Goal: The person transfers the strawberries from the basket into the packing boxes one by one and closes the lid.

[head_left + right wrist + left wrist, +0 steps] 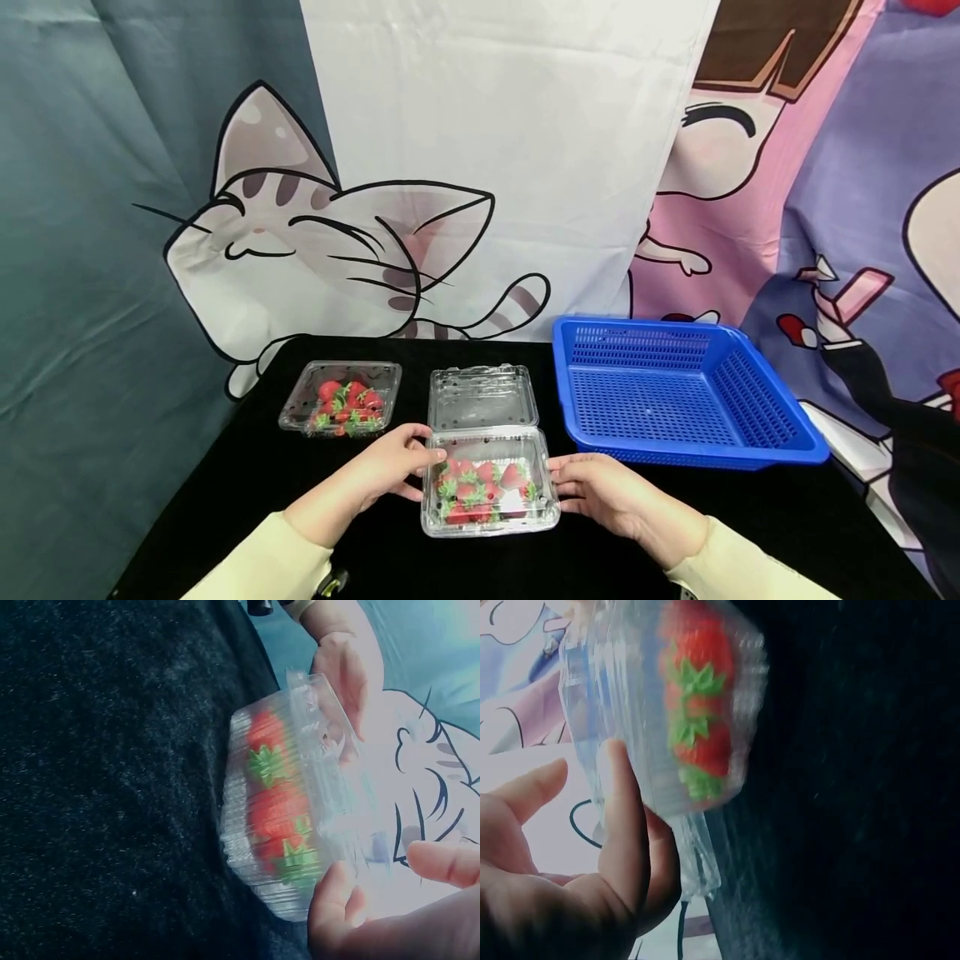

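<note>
A clear plastic clamshell box (491, 527) of red strawberries (480, 492) with green caps lies between the hands. Directly behind it, at its far edge, is a clear plastic panel (482, 398) shaped like a lid. My left hand (393, 467) is at the box's left side, its fingers extended, one fingertip over the rim. At the right side, my right hand (607, 492) touches the wall with its fingertips. In the right wrist view, the right thumb (442, 862) stands apart from the box. The ribbed wall shows strawberries (277, 814) through it.
A second clear box (300, 404) with several strawberries (348, 404) is at the back left. A blue perforated plastic basket (675, 457) stands at the back right. Black cloth (247, 492) covers the table, and a printed curtain (480, 125) hangs behind it.
</note>
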Action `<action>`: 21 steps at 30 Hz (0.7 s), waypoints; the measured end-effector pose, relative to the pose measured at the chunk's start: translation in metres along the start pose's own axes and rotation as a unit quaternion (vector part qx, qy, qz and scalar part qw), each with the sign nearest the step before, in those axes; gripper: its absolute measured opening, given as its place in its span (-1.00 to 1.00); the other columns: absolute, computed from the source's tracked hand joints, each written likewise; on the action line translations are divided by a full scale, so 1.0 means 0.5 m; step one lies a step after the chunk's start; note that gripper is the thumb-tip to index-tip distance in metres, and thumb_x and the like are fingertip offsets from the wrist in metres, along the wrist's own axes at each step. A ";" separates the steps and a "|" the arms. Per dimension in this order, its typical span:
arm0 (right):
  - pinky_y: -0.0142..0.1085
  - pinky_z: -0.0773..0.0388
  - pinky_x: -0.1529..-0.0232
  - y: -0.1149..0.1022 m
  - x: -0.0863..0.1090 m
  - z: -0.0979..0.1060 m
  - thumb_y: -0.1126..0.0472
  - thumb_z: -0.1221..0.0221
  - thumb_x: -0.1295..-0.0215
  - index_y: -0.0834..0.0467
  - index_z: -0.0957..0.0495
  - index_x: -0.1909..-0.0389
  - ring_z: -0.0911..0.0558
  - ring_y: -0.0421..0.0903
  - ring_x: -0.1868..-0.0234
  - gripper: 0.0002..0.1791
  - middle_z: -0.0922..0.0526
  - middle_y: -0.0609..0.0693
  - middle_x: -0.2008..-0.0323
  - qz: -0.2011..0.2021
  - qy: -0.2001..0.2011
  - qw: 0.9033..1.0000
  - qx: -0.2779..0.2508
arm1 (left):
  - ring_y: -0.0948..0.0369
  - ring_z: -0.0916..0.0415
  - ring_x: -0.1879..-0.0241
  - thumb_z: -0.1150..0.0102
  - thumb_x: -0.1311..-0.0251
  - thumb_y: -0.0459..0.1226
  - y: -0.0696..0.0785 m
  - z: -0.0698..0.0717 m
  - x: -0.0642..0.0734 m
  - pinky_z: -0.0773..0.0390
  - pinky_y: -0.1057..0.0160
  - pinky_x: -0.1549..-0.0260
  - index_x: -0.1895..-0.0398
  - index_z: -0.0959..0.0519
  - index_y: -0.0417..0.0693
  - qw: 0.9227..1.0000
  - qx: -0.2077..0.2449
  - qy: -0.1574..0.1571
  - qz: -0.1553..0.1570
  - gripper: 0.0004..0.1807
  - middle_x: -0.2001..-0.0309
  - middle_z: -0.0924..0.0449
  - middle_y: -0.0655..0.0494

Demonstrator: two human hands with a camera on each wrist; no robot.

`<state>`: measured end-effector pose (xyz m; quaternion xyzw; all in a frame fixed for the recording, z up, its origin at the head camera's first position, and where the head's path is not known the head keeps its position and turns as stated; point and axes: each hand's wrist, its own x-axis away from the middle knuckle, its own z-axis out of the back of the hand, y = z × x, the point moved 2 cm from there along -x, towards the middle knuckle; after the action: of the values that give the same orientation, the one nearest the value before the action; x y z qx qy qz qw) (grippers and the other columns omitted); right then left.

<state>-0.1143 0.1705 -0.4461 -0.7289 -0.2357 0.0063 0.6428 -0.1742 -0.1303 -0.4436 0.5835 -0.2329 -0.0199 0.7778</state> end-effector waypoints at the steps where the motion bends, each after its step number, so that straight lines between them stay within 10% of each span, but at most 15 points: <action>1: -0.19 -0.61 0.07 0.000 -0.003 0.000 0.33 -0.08 -0.32 0.45 -0.46 -0.08 -0.64 -0.08 0.15 -0.63 -0.69 0.04 0.21 -0.002 0.002 1.000 0.003 | 0.07 -0.40 0.29 -0.31 -0.24 -0.16 0.001 0.002 -0.005 -0.70 0.07 0.46 -0.26 -0.33 -0.27 1.000 -0.008 -0.001 0.002 -0.37 0.20 -0.39 -0.11; 8: -0.25 -0.59 0.23 0.005 -0.015 -0.009 0.31 -0.19 -0.25 0.43 -0.46 0.00 -0.61 -0.12 0.27 -0.64 -0.65 -0.01 0.31 0.008 0.040 0.998 0.046 | 0.04 -0.46 0.12 -0.36 -0.18 -0.01 0.015 0.017 -0.034 -0.63 0.03 0.28 -0.08 -0.49 -0.12 0.981 -0.190 0.008 -0.046 -0.47 -0.04 -0.35 -0.08; 14: -0.27 -0.57 0.31 0.015 -0.012 -0.017 0.30 -0.20 -0.26 0.41 -0.41 0.01 -0.60 -0.11 0.29 -0.64 -0.61 0.05 0.27 0.020 0.083 0.995 0.058 | -0.07 -0.33 -0.23 -0.27 -0.17 0.18 0.044 -0.005 -0.035 -0.43 -0.16 -0.11 -0.22 -0.56 0.04 0.921 -0.370 0.016 -0.119 -0.36 -0.25 -0.39 -0.03; 21: -0.18 -0.64 0.32 0.022 -0.002 -0.030 0.26 -0.14 -0.31 0.39 -0.33 -0.09 -0.59 -0.04 0.21 -0.58 -0.54 0.14 0.11 0.020 0.109 0.990 0.084 | 0.02 -0.36 -0.03 -0.29 -0.12 0.21 0.071 -0.045 -0.036 -0.41 -0.04 -0.03 -0.17 -0.61 0.05 0.850 -0.491 0.014 -0.188 -0.35 -0.14 -0.49 0.10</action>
<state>-0.1068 0.1556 -0.4543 -0.6733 -0.1484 -0.0409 0.7232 -0.1898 -0.0934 -0.4221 0.1581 -0.0678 -0.2692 0.9476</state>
